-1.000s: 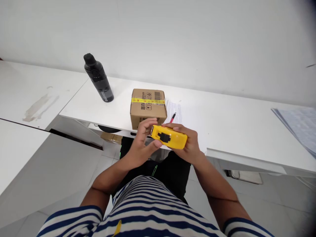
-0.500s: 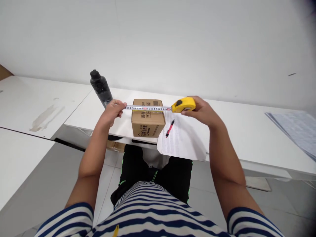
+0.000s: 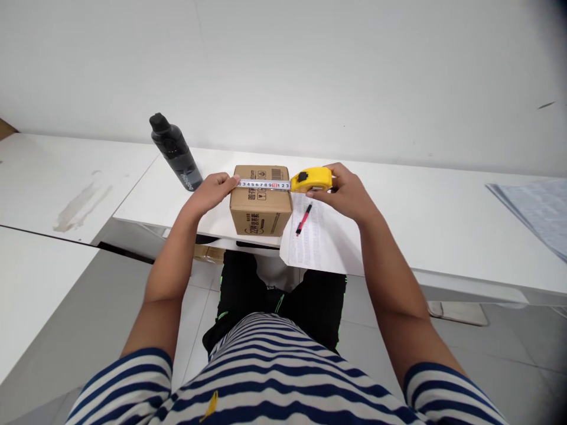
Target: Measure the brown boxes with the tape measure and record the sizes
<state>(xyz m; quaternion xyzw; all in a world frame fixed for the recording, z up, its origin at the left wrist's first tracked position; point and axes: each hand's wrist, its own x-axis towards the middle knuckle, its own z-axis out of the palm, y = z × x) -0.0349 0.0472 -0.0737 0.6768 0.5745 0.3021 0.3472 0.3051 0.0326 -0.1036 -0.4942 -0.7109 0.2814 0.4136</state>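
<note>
So, starting from the left: a black bottle (image 3: 175, 153) stands on the white surface (image 3: 398, 218), near our left hand (image 3: 211, 192). That hand's fingers (image 3: 227, 180) are pinched on the end of the tape blade (image 3: 263, 185), holding it at the top left edge of the cardboard box (image 3: 260, 212). The blade runs flat across the box top, and the box sits near the surface's front edge. At the box's right edge, our right hand (image 3: 348, 192) has its fingers wrapped around the yellow tape measure (image 3: 311, 179). A red pen (image 3: 303, 219) lies on a paper sheet (image 3: 319, 248) just right of the box. A stack of papers (image 3: 535, 215) sits far right.
</note>
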